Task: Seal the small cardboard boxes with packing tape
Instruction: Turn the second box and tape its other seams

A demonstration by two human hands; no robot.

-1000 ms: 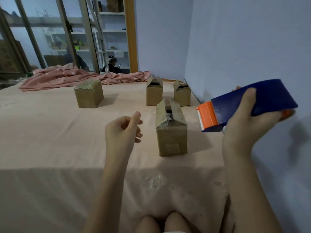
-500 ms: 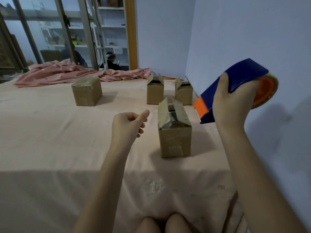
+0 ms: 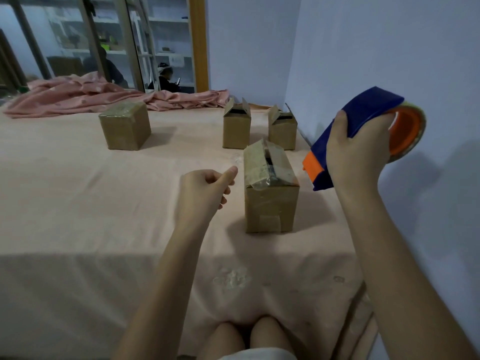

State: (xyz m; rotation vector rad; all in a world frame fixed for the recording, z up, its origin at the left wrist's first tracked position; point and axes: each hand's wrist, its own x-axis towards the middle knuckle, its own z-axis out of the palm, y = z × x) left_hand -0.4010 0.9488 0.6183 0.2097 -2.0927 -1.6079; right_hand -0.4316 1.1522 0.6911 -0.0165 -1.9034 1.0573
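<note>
A small cardboard box (image 3: 270, 203) stands in front of me on the pink-covered surface (image 3: 78, 203); crumpled clear tape lies over its top and a dark gap shows between the flaps. My left hand (image 3: 205, 193) hovers just left of it with fingers curled and thumb pointing at the box, nothing visible in it. My right hand (image 3: 355, 157) grips a blue tape dispenser (image 3: 363, 118) with an orange nose, held in the air right of the box, roll end tilted up. Two boxes (image 3: 236, 128) (image 3: 283, 131) behind have raised flaps. A taped box (image 3: 124, 128) sits far left.
A crumpled pink cloth (image 3: 104, 97) lies along the far edge. The pale wall (image 3: 363, 61) runs close along the right side. Glass panels (image 3: 78, 48) at the back show shelves and a seated person. My knees (image 3: 246, 336) are at the bottom edge.
My right hand has raised the dispenser and tipped its roll end upward. My left hand has drifted a little toward the near box.
</note>
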